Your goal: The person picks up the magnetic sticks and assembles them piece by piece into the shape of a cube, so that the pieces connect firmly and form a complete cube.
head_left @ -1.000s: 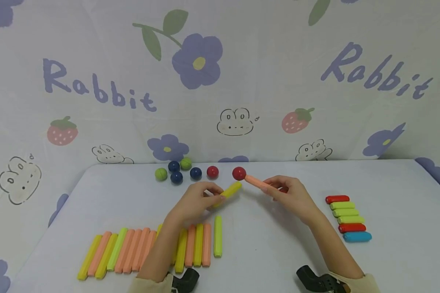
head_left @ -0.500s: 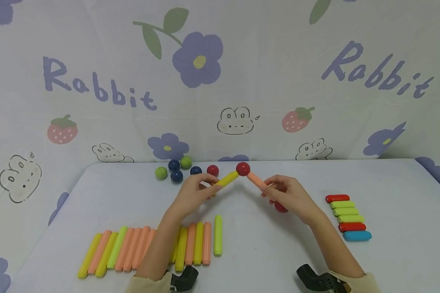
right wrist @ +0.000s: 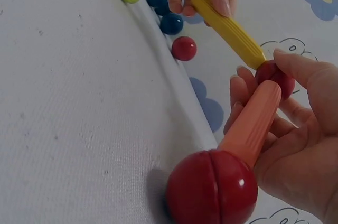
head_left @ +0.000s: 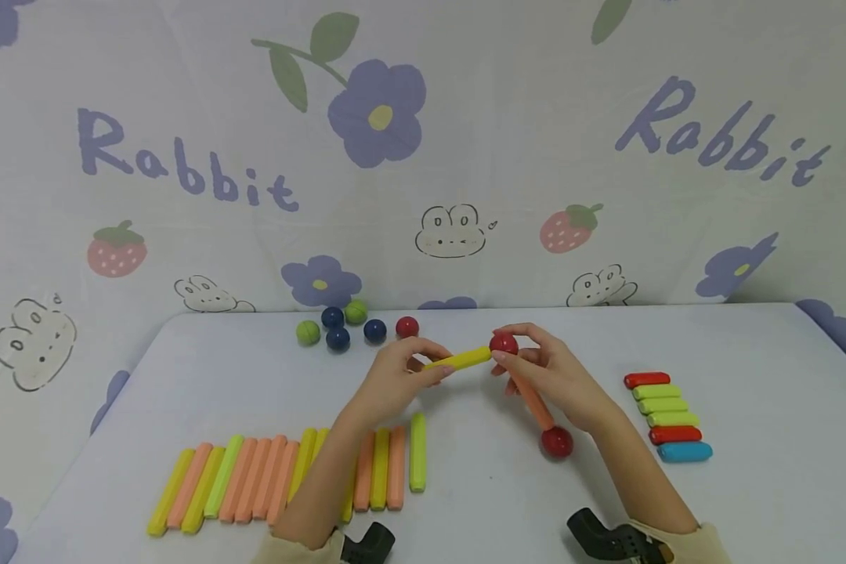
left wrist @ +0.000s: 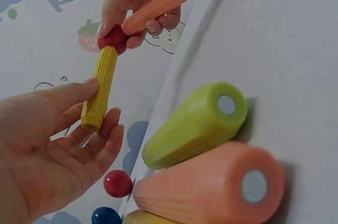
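Observation:
My left hand [head_left: 398,376] pinches a yellow ridged rod [left wrist: 100,86] between thumb and fingers. The rod's far end touches a red ball [right wrist: 274,78]. My right hand [head_left: 557,376] grips that ball with thumb and fingertips. An orange rod [head_left: 533,401] runs from the same ball down toward me, and a second red ball [head_left: 557,442] sits on its lower end. In the right wrist view the two rods meet the upper ball at an angle. The left wrist view shows pale round inserts in the ends of nearby rods, such as a lime green rod [left wrist: 198,123].
A row of yellow, orange and lime rods [head_left: 247,482] lies at the front left, partly behind my left forearm. Blue balls [head_left: 375,332], green balls [head_left: 308,333] and a loose red ball [head_left: 407,327] stand at the back. Short red, lime and blue rods [head_left: 684,452] lie at right.
The yellow rod has come up to touch the red ball. My right hand has shifted its grip from the orange rod to that ball, and the orange rod now slants down toward me.

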{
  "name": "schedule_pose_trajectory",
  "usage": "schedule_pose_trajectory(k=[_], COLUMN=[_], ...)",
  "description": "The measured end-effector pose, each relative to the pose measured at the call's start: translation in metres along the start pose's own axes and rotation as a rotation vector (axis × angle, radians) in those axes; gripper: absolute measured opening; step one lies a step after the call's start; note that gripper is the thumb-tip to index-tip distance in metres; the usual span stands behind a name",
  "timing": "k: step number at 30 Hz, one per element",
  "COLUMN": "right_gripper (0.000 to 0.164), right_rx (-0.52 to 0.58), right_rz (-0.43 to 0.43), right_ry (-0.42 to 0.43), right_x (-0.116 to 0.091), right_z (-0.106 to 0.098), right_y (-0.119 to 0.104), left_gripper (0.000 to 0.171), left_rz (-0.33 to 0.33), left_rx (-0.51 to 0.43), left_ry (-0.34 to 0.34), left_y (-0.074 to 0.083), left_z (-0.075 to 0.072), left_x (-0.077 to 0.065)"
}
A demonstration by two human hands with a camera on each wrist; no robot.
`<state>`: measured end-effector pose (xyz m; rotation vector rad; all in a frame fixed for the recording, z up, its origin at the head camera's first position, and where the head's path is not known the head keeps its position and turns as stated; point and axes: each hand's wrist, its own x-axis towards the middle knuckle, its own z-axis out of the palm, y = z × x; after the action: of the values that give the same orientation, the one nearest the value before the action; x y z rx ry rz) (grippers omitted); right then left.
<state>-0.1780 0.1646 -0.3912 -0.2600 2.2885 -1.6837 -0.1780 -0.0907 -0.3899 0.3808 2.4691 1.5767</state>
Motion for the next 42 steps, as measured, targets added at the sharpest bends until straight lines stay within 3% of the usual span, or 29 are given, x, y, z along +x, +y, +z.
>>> schedule_pose_trajectory(k=[10,16,21,25,35,42], right_gripper=[0.049,0.052,0.054,0.054,0.054,0.056], right_rx=[0.067,0.091,0.108,0.119,0.153,0.183], right_rz=[-0.009,0.015,0.035,0.050,0.074,0.106], right_ry=[0.027,0.050,0.073,0.091,0.132,0.156], right_x=[-0.002,-0.002,-0.002,-0.002,-0.002,-0.001], right_z=[-0.003,-0.006,-0.009,-0.010,-0.011,-0.011], right_y=[-0.003,-0.002,-0.001,-0.001,0.001,0.001], left_gripper=[0.028,0.029,0.041,0.049,0.041,0.037], left_rz=[0.012,0.000,-0.097,-0.167,-0.181,-0.186], left_rx=[0.000,-0.005,0.006,0.040,0.169,0.120], left_ry=[0.035,0.183,0.273,0.271,0.232,0.223], left_y=[0.003,-0.006,-0.013,-0.019,-0.028,-0.021], left_z=[-0.001,-0.010,-0.014,-0.014,-0.008,-0.006], left_x=[0.011,0.021,0.030,0.039,0.048,0.043])
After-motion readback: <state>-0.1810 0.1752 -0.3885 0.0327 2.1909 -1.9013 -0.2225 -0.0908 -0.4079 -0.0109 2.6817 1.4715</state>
